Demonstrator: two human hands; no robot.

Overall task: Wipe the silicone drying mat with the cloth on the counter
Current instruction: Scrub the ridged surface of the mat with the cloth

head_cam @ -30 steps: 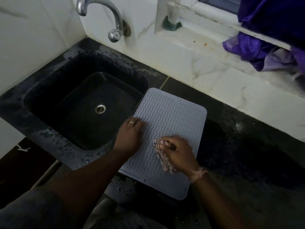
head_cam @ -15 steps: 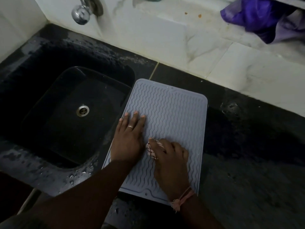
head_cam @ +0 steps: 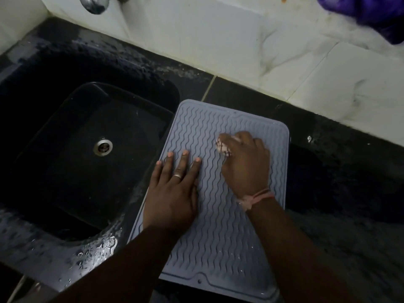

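A grey silicone drying mat [head_cam: 220, 243] with wavy ridges lies on the black counter, right of the sink. My left hand [head_cam: 175, 189] presses flat on the mat's left part, fingers straight, a ring on one finger. My right hand [head_cam: 244, 165] grips a small bunched patterned cloth [head_cam: 222, 146] and presses it on the mat's upper middle. Most of the cloth is hidden under my fingers; only its left end shows.
The black sink [head_cam: 28, 154] with its metal drain [head_cam: 102, 146] lies to the left, its front rim wet. A tap [head_cam: 94, 4] juts out at the top left. White marble wall tiles rise behind the counter [head_cam: 341, 193]. Purple fabric [head_cam: 376, 16] hangs at the top right.
My right hand has slid the cloth away from me, from the mat's near middle to its upper middle. My left hand stays flat on the mat's left part. The camera has tilted down.
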